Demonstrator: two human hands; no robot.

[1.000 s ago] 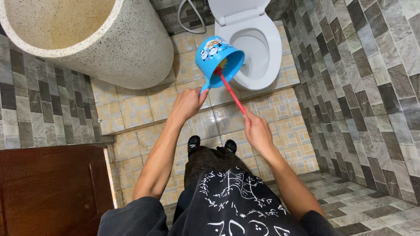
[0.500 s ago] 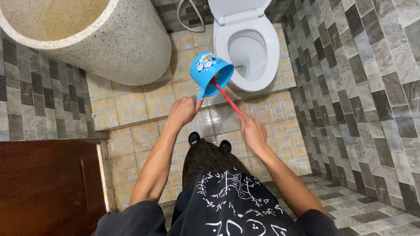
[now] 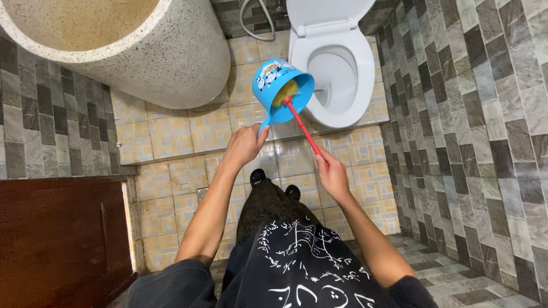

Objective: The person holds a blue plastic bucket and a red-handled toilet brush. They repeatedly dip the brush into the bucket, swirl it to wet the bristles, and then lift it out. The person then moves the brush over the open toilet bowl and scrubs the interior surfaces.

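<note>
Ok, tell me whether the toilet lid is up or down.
Up. The white toilet lid stands raised behind the seat, and the open bowl shows.

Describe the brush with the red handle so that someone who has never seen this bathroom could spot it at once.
Start at the white toilet at the top of the view; just left of its bowl, the left hand holds up a tilted blue dipper. The brush pokes into that dipper, its thin handle slanting down to the right hand. It is the only red thing here, tipped with yellowish bristles.
</note>
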